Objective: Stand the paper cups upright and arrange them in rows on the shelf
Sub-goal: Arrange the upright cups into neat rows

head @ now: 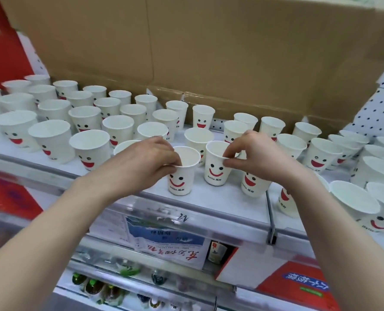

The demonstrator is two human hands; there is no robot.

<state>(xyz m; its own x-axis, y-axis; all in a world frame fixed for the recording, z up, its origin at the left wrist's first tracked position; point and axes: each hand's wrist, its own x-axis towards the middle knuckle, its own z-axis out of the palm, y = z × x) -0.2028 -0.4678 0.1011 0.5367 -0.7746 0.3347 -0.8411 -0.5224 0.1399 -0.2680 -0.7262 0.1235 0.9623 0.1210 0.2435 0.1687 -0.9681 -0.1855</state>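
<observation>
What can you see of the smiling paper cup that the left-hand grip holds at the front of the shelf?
The paper cup is white, apparently thin coated paper, with a rolled rim. Its side shows two black dot eyes, a red curved smile and small print "Hello". It is empty and upright, mouth up, apparently resting on the white shelf near the front edge. The left-hand grip pinches its left rim. A gap separates it from the neighbouring cup on its right.
</observation>
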